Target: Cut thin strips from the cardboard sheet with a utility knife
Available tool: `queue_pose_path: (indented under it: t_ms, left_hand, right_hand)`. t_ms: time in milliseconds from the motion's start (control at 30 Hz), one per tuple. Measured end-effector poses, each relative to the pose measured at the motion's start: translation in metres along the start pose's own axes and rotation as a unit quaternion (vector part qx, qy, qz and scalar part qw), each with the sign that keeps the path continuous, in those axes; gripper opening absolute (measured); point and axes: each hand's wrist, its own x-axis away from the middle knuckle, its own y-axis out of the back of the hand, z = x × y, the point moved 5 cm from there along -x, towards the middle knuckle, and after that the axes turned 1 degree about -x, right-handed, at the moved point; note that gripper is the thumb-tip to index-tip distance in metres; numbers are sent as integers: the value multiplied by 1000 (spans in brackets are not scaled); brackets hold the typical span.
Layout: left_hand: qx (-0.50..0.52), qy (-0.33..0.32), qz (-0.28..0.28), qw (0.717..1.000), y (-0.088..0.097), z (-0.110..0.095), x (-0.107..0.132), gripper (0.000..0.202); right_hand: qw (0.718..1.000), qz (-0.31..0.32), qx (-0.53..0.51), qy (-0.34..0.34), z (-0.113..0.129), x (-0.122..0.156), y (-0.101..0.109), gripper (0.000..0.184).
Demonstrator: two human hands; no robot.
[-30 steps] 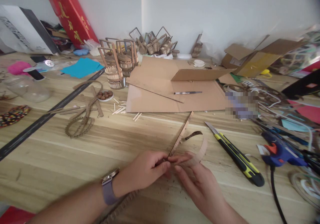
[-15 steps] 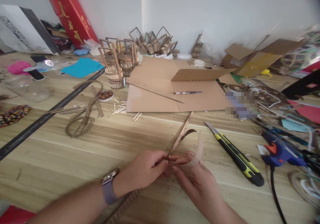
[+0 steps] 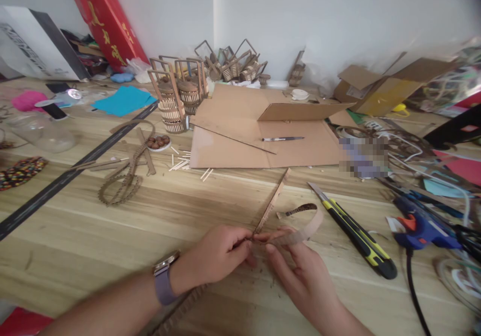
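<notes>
My left hand, a watch on its wrist, pinches the near end of a long corrugated cardboard strip that runs away from me over the wooden table. My right hand meets it fingertip to fingertip and holds a thin curved layer peeled from that strip, which arcs out to the right. Both hands are closed on the cardboard, low in the middle of the view.
A yellow-black utility knife lies just right of the hands, a blue glue gun with its cable beyond it. Flattened cardboard with a pen lies ahead. Small cardboard baskets, a black ruler and strip scraps sit left.
The peeled layer's curl has swung from upright out to the right and flattened lower over the table. Both hands stay almost where they were.
</notes>
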Motion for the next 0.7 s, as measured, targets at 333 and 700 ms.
queue_pose_path:
  t_ms: [333,700]
  left_hand:
    - [35,-5,10,999,-2,3,0,26]
    - [51,-10,3,999,-1,-3,0,23]
  right_hand:
    - [1000,11,-20,-4,-3,0,-2,11]
    - [1000,0,-1,18,-3,3,-6,5]
